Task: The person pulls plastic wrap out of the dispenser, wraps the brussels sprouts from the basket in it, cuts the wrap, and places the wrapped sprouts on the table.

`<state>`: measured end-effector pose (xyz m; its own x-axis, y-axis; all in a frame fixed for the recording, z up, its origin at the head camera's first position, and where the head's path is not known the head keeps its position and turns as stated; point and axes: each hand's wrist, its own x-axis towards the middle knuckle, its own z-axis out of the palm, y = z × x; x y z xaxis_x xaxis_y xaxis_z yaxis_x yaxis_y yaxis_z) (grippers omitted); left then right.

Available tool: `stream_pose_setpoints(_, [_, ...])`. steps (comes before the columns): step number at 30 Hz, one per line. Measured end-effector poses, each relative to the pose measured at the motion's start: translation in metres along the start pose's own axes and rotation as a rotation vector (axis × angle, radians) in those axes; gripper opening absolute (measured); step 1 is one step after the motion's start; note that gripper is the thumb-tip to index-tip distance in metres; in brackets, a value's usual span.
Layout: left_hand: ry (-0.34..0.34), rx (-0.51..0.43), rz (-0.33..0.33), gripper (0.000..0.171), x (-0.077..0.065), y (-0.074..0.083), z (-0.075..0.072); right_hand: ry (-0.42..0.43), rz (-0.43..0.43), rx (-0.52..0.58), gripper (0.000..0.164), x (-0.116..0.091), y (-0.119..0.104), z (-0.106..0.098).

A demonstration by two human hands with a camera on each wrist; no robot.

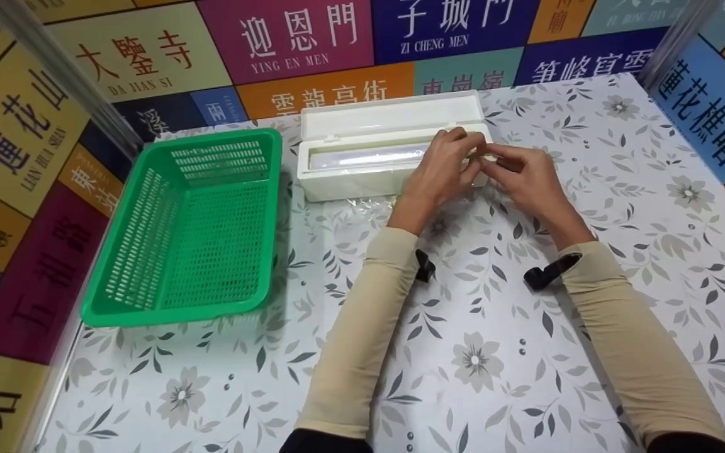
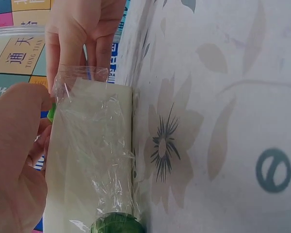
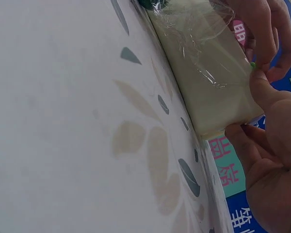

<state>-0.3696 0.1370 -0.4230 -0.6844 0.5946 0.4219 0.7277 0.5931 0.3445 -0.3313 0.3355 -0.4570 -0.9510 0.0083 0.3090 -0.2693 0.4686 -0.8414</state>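
Observation:
A white cling film box (image 1: pixel 353 182) stands open at the back of the table, a roll of film (image 1: pixel 369 157) inside. Clear film (image 2: pixel 94 126) hangs down its front over a dark green rounded thing (image 2: pixel 117 224) at its foot. My left hand (image 1: pixel 441 163) bends over the box's right end, fingertips pinching a small bright green piece (image 3: pixel 252 64) at the top edge. From the right, my right hand (image 1: pixel 529 182) grips the box's end corner, one fingertip up by the green piece and another lower on the front. The hands' fingertips meet there.
A green plastic basket (image 1: pixel 180 316) with slotted sides stands left of the box. The box's raised lid (image 1: pixel 394 116) leans back near the wall of lettered panels (image 1: pixel 303 38). Floral-patterned covering (image 1: pixel 476 402) lies over the table.

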Motion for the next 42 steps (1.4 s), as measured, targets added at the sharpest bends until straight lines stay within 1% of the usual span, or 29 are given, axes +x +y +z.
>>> stream_pose_setpoints(5, [0.046, 0.008, 0.019, 0.014, -0.004, 0.000, 0.002, 0.008, 0.034, -0.028, 0.036, -0.003, -0.005, -0.001])
stream_pose_setpoints(10, [0.056, 0.035, -0.009, 0.018, -0.007, 0.003, 0.000, 0.004, 0.059, -0.041, 0.035, -0.009, -0.024, -0.002])
stream_pose_setpoints(13, [0.041, 0.064, -0.027, 0.019, -0.007, 0.006, -0.003, 0.000, 0.062, -0.047, 0.037, -0.010, -0.030, -0.002])
stream_pose_setpoints(17, [0.000, 0.118, -0.055, 0.020, -0.005, 0.011, -0.007, 0.015, 0.060, -0.056, 0.035, -0.010, -0.031, -0.001])
stream_pose_setpoints(21, [-0.034, 0.158, -0.085, 0.021, -0.003, 0.015, -0.011, 0.020, 0.057, -0.076, 0.034, -0.007, -0.022, -0.001])
stream_pose_setpoints(24, [-0.050, 0.149, -0.094, 0.021, -0.003, 0.014, -0.013, 0.016, 0.059, -0.083, 0.035, -0.003, -0.010, -0.001])
stream_pose_setpoints(27, [-0.051, 0.135, -0.100, 0.021, -0.006, 0.011, -0.016, 0.008, 0.060, -0.069, 0.035, -0.001, -0.006, 0.000])
stream_pose_setpoints(31, [-0.036, 0.119, -0.110, 0.020, -0.009, 0.008, -0.020, 0.005, 0.055, -0.048, 0.032, -0.004, -0.015, 0.000])
stream_pose_setpoints(36, [-0.040, 0.107, -0.115, 0.021, -0.012, 0.005, -0.025, 0.001, 0.053, -0.031, 0.030, -0.009, -0.030, 0.001])
stream_pose_setpoints(42, [-0.038, 0.094, -0.135, 0.020, -0.018, 0.000, -0.030, -0.011, 0.066, -0.001, 0.032, -0.011, -0.036, -0.002])
